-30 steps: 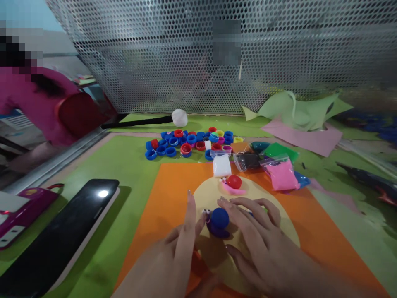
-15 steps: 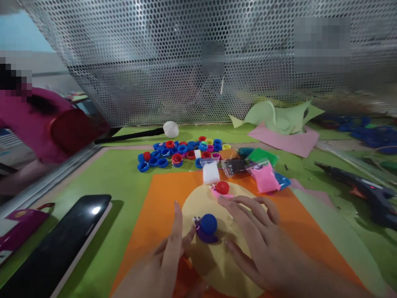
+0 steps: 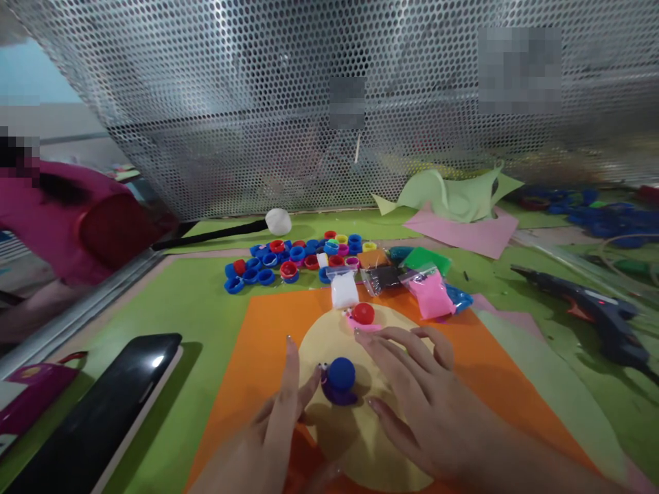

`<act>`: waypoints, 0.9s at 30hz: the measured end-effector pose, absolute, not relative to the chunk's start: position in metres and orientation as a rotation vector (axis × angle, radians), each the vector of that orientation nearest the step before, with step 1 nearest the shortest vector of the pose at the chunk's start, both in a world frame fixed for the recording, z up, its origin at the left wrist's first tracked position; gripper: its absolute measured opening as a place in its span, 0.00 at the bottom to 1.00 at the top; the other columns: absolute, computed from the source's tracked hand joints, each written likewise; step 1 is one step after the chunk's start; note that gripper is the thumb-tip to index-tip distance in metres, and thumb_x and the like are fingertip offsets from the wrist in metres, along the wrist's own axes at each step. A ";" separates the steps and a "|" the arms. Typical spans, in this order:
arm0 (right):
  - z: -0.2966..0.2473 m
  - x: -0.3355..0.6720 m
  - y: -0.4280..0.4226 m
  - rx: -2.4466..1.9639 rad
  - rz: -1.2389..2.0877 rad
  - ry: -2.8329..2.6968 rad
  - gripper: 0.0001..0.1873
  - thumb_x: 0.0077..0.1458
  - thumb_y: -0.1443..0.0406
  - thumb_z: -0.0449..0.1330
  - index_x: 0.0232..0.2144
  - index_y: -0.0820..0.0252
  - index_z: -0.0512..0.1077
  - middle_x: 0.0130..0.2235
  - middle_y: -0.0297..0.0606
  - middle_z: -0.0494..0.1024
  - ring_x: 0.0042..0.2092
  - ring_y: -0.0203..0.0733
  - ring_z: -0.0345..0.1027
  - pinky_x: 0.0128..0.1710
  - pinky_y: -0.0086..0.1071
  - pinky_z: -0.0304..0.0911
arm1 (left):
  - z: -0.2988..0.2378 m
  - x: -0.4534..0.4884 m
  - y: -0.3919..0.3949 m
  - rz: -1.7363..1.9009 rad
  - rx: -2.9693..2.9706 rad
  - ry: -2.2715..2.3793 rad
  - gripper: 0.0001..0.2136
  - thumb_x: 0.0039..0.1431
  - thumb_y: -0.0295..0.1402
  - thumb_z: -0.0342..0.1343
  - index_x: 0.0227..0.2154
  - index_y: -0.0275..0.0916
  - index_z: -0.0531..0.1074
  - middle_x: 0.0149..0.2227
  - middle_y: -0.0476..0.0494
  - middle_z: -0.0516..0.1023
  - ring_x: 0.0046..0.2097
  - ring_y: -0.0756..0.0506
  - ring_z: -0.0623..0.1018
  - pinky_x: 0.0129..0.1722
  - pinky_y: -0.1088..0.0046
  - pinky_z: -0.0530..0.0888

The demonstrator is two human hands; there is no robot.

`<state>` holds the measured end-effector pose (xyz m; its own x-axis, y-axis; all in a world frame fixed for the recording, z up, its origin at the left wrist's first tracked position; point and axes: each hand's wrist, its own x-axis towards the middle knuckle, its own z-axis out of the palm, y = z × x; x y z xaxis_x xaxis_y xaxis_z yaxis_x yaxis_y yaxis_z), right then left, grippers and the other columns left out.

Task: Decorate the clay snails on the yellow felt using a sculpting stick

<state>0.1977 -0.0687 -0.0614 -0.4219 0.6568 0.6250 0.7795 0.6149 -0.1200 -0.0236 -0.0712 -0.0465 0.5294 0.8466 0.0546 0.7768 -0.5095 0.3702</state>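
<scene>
The blue-shelled snail (image 3: 341, 374) sits on the cream disc (image 3: 327, 339) atop the orange sheet (image 3: 241, 363) on the table (image 3: 169, 295). The left hand (image 3: 278, 412), fingers parted and gripping nothing, has one fingertip at its eyes; contact cannot be told. The right hand (image 3: 430, 394) spreads loosely, a fingertip beside the red-shelled snail (image 3: 363, 314). A yellowish mark (image 3: 35, 371) on the magenta case (image 3: 41, 394) is too blurred to read.

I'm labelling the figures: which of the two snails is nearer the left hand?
The blue-shelled snail: it sits right by the left hand. The red-shelled snail lies farther from that hand, close to the right hand.
</scene>
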 end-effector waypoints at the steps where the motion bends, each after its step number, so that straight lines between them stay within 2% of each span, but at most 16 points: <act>1: -0.061 0.198 -0.069 -1.125 -0.253 -2.198 0.18 0.62 0.69 0.46 0.53 0.74 0.61 0.48 0.48 0.73 0.48 0.52 0.64 0.46 0.46 0.53 | -0.047 -0.024 -0.071 0.320 2.475 1.352 0.38 0.59 0.33 0.43 0.60 0.47 0.18 0.51 0.44 0.74 0.47 0.47 0.77 0.38 0.74 0.77; 7: -0.060 0.198 -0.069 -1.119 -0.295 -2.208 0.18 0.63 0.70 0.45 0.52 0.74 0.61 0.46 0.48 0.74 0.48 0.52 0.65 0.45 0.46 0.54 | -0.047 -0.025 -0.071 0.270 2.441 1.352 0.41 0.58 0.31 0.45 0.60 0.47 0.17 0.51 0.42 0.74 0.44 0.45 0.78 0.36 0.71 0.78; 13: -0.063 0.200 -0.067 -1.127 -0.292 -2.219 0.19 0.64 0.67 0.44 0.53 0.72 0.61 0.47 0.47 0.74 0.48 0.50 0.64 0.47 0.46 0.52 | -0.052 -0.026 -0.071 0.355 2.303 1.360 0.39 0.58 0.37 0.49 0.62 0.51 0.25 0.51 0.43 0.74 0.47 0.41 0.77 0.28 0.76 0.78; 16: -0.066 0.200 -0.068 -1.136 -0.271 -2.190 0.19 0.64 0.67 0.44 0.54 0.71 0.61 0.48 0.46 0.73 0.49 0.50 0.63 0.48 0.45 0.50 | -0.050 -0.024 -0.068 0.396 2.323 1.369 0.38 0.58 0.38 0.47 0.61 0.54 0.25 0.50 0.46 0.75 0.46 0.42 0.77 0.22 0.78 0.75; 18: -0.067 0.201 -0.068 -1.133 -0.242 -2.186 0.19 0.63 0.67 0.44 0.54 0.71 0.60 0.49 0.45 0.73 0.49 0.50 0.62 0.49 0.45 0.49 | -0.047 -0.022 -0.065 0.421 2.351 1.395 0.38 0.58 0.39 0.46 0.60 0.55 0.22 0.50 0.48 0.75 0.40 0.44 0.79 0.18 0.79 0.72; 21: -0.068 0.204 -0.066 -1.151 -0.166 -2.186 0.20 0.62 0.68 0.46 0.55 0.70 0.58 0.49 0.46 0.72 0.50 0.51 0.61 0.49 0.45 0.48 | -0.043 -0.021 -0.060 0.397 2.375 1.431 0.35 0.60 0.37 0.43 0.60 0.54 0.23 0.47 0.48 0.76 0.27 0.49 0.77 0.20 0.78 0.72; 23: -0.069 0.207 -0.062 -1.181 -0.130 -2.163 0.21 0.60 0.68 0.47 0.55 0.69 0.57 0.48 0.46 0.72 0.50 0.51 0.61 0.48 0.45 0.48 | -0.041 -0.021 -0.056 0.396 2.365 1.441 0.32 0.61 0.35 0.42 0.61 0.53 0.28 0.44 0.49 0.78 0.22 0.51 0.74 0.23 0.77 0.74; 24: -0.069 0.208 -0.060 -1.197 -0.120 -2.149 0.21 0.60 0.69 0.47 0.55 0.69 0.57 0.48 0.46 0.72 0.50 0.51 0.61 0.48 0.46 0.48 | -0.039 -0.022 -0.053 0.435 2.361 1.451 0.29 0.61 0.35 0.42 0.61 0.52 0.34 0.43 0.48 0.79 0.22 0.51 0.73 0.26 0.76 0.74; 27: -0.071 0.211 -0.055 -1.213 -0.095 -2.143 0.22 0.58 0.71 0.46 0.55 0.69 0.57 0.48 0.47 0.72 0.50 0.51 0.60 0.47 0.46 0.49 | -0.030 -0.020 -0.041 0.684 2.390 1.493 0.17 0.61 0.38 0.45 0.53 0.47 0.59 0.45 0.44 0.77 0.31 0.48 0.76 0.33 0.72 0.74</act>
<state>0.2108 -0.0555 -0.0708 -0.3483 0.7375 0.5787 0.7858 0.5663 -0.2487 -0.0202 -0.0412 -0.0303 0.3681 0.8928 0.2596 0.7798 -0.4485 0.4368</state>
